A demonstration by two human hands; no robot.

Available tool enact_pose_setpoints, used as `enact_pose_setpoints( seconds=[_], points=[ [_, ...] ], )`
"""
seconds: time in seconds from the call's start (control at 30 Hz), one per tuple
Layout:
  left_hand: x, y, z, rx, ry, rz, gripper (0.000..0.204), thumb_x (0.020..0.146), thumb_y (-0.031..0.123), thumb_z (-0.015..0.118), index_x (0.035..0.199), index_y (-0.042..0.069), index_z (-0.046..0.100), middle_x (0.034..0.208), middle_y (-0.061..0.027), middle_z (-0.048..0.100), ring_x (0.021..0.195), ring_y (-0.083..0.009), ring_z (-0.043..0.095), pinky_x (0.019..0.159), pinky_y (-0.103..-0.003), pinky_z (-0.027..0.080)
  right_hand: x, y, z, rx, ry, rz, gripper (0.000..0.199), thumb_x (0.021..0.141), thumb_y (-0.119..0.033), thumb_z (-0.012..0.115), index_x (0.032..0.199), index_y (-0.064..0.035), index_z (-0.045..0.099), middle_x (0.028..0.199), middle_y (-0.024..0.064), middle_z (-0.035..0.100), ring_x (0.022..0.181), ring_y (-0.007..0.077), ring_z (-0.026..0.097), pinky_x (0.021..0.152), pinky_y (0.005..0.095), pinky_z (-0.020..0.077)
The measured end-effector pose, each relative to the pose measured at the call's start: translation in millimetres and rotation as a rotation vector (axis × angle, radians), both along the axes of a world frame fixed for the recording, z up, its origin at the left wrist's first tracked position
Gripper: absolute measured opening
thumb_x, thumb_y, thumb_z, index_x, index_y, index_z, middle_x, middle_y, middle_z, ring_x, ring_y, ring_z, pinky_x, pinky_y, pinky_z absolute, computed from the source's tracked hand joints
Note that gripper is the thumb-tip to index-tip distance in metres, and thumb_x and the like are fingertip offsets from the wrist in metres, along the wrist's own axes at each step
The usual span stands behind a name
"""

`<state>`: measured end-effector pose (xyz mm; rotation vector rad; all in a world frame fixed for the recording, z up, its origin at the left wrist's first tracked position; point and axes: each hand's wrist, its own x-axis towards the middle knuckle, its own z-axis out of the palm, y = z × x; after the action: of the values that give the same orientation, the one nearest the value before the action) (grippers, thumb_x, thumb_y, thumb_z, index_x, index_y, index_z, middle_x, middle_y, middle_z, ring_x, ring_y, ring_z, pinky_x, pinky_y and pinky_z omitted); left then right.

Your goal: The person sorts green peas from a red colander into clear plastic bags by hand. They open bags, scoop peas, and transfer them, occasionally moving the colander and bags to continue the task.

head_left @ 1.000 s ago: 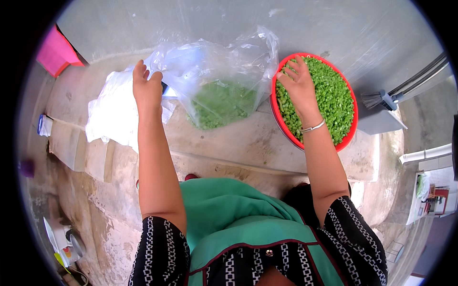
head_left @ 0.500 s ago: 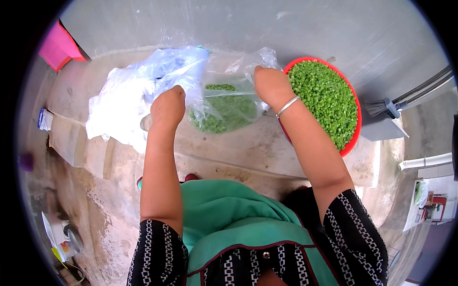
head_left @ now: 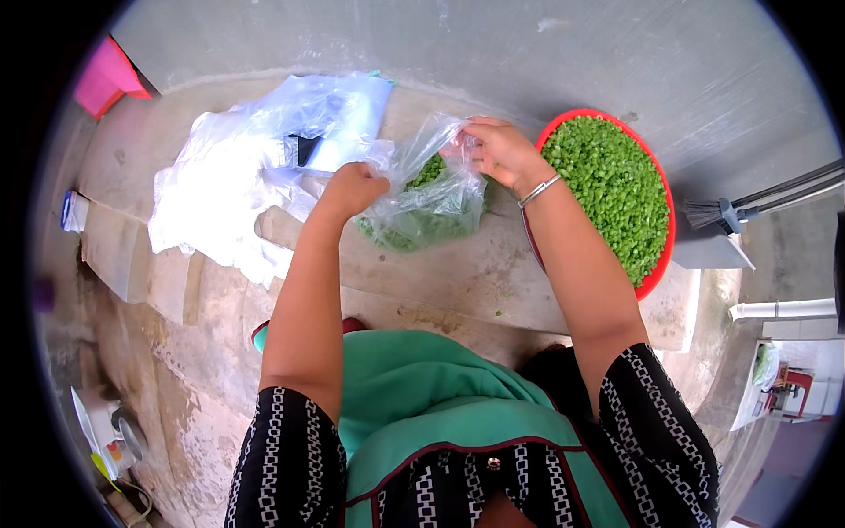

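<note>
A clear plastic bag [head_left: 440, 216] with chopped green vegetables in its lower part rests on the concrete ledge in front of me. My left hand [head_left: 356, 188] is closed on the left side of its mouth. At the right side of the mouth, my right hand [head_left: 500, 151], with a silver bangle at the wrist, pinches the film between thumb and fingers; some fingertips show through the plastic. Beside my right forearm stands a red basin [head_left: 672, 231] heaped with chopped green vegetables [head_left: 607, 189], partly hidden by that arm.
White and clear plastic bags [head_left: 216, 189] lie spread at the left on the concrete ledge [head_left: 422, 286]. A grey wall [head_left: 422, 53] rises behind. At the right are a broom [head_left: 709, 214] and a grey dustpan [head_left: 713, 251]; a pink object [head_left: 107, 77] stands far left.
My hands have come closer together, the left moving right and the right turning with its fingers opening out. The bag's mouth, stretched taut before, is now gathered and crumpled.
</note>
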<state>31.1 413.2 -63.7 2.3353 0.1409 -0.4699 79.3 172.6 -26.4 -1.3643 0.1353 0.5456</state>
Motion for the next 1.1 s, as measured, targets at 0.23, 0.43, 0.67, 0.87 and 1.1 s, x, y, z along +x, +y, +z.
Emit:
enact_pose_setpoints(
  seconds=[0.23,0.43,0.67,0.87,1.1],
  points=[
    [-14.9,-7.9,0.0,-1.325,0.105,0.287,0.016,0.084,0.017,0.06,0.097,0.007,0.06,0.087,-0.0016,0.061,0.083,-0.0148,0.056,0.072,-0.028,0.043,75.5,-29.4,-12.6,0.541,0.213,-0.424,0.01,0.09,-0.005,0.046,0.088,0.0035,0.049,0.078,0.0121,0.058,0.068,0.0244,0.06,0.067,0.0384,0.0542],
    [-8.7,50.6,-25.1,-1.649,-0.094,0.816,0.025,0.085,0.015,0.059,0.108,0.01,0.054,0.09,0.0004,0.059,0.088,-0.0156,0.055,0.079,-0.032,0.043,89.8,-69.9,-7.9,0.6,0.196,-0.853,0.016,0.088,-0.008,0.048,0.099,0.0027,0.054,0.09,0.0138,0.059,0.082,0.022,0.06,0.072,0.0358,0.0522],
    [-25.7,40.3,10.9,0.072,-0.785,0.363,0.022,0.082,0.015,0.061,0.102,0.005,0.061,0.094,-0.0106,0.061,0.084,-0.023,0.059,0.076,-0.03,0.046,14.9,-26.0,31.2,-1.165,-1.323,-0.343,0.028,0.081,-0.017,0.057,0.106,-0.0046,0.059,0.089,0.0164,0.063,0.087,0.0315,0.06,0.08,0.04,0.0468],
    [-30.0,-30.7,36.4,-0.157,-0.688,-0.217,0.02,0.084,0.001,0.049,0.1,0.005,0.061,0.094,-0.0175,0.063,0.088,-0.0348,0.06,0.077,-0.037,0.047,-58.2,4.1,-0.3,-1.119,-1.028,0.638,0.022,0.087,-0.022,0.048,0.097,-0.0049,0.058,0.082,0.0138,0.062,0.074,0.0351,0.059,0.067,0.0453,0.047],
    [-35.9,-43.7,11.2,0.538,-0.47,-0.275,0.032,0.073,0.024,0.069,0.102,0.011,0.065,0.114,-0.0144,0.058,0.101,-0.0331,0.056,0.085,-0.042,0.046,-120.9,-33.7,-20.8,-1.256,-0.801,0.684,0.019,0.083,-0.013,0.045,0.091,-0.0013,0.058,0.077,0.0172,0.062,0.073,0.0357,0.061,0.062,0.0461,0.0484]
  ],
)
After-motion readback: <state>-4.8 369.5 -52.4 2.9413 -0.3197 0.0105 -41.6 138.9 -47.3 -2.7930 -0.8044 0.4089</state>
